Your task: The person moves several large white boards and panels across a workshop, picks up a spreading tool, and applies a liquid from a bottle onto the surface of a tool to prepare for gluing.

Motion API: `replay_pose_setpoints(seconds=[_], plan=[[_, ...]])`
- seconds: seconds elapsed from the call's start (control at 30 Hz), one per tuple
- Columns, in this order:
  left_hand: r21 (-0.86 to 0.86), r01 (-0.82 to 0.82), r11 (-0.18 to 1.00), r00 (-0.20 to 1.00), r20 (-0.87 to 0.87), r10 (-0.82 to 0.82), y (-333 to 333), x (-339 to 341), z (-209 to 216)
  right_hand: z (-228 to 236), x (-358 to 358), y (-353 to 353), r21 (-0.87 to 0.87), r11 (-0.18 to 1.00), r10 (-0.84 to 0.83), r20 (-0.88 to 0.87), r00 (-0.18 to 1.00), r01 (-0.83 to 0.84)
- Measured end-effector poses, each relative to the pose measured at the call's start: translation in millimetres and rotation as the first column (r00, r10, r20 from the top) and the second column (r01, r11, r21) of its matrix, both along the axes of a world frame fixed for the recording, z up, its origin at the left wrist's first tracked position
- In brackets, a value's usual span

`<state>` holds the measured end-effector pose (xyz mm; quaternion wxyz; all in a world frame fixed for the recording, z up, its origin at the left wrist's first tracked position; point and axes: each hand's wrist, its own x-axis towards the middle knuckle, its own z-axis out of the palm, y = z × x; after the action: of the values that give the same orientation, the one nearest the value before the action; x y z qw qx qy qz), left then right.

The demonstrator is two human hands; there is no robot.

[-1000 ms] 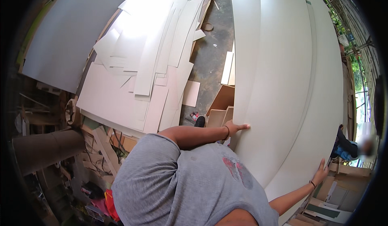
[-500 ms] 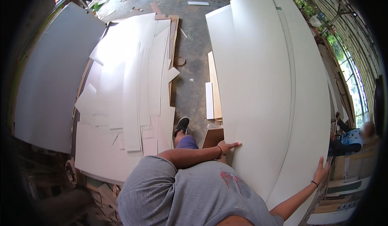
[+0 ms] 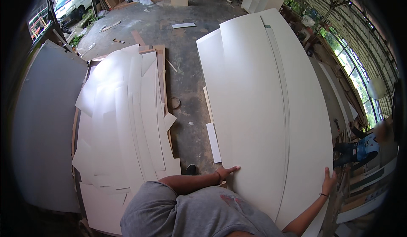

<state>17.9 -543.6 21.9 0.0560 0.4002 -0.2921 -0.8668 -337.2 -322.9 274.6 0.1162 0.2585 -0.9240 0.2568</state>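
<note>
Concrete floor (image 3: 190, 114) separates piled white sheets (image 3: 116, 127) from large white panels (image 3: 254, 105) at right; left hand (image 3: 227, 173) grips 1 long edge, right hand (image 3: 330, 181), fingers partly hidden, apparently grips the other.

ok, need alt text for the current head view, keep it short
Two bare hands, left hand and right hand, at opposite long edges of overlapping white boards. To the left, across a strip of grey floor, lies a pile of white sheets; a co-worker in blue is at far right.
</note>
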Motion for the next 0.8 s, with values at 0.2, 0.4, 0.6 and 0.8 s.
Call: replay_pose_setpoints(seconds=[0.2,0.4,0.6,0.8], plan=[[-0.071,0.049,0.996,0.996,0.082,-0.043,-48.2,-19.3,-43.1,-3.1,-0.1,-30.2,0.046,0.999,-0.022,0.093,0.995,0.018],[-0.027,0.022,0.999,1.0,0.004,-0.021,-100.6,-49.1,-17.8,0.0,-20.9,-76.5,0.07,0.987,-0.146,0.013,0.989,0.145],[0.113,0.115,0.987,0.993,0.013,-0.118,-157.4,-63.5,-17.9,12.3,-22.6,-129.6,0.079,0.989,-0.134,0.057,0.989,0.129],[0.16,0.161,0.974,0.984,0.049,-0.171,-240.5,-58.0,-34.0,7.3,-19.2,-215.0,0.113,0.987,-0.107,-0.068,0.992,0.114]])
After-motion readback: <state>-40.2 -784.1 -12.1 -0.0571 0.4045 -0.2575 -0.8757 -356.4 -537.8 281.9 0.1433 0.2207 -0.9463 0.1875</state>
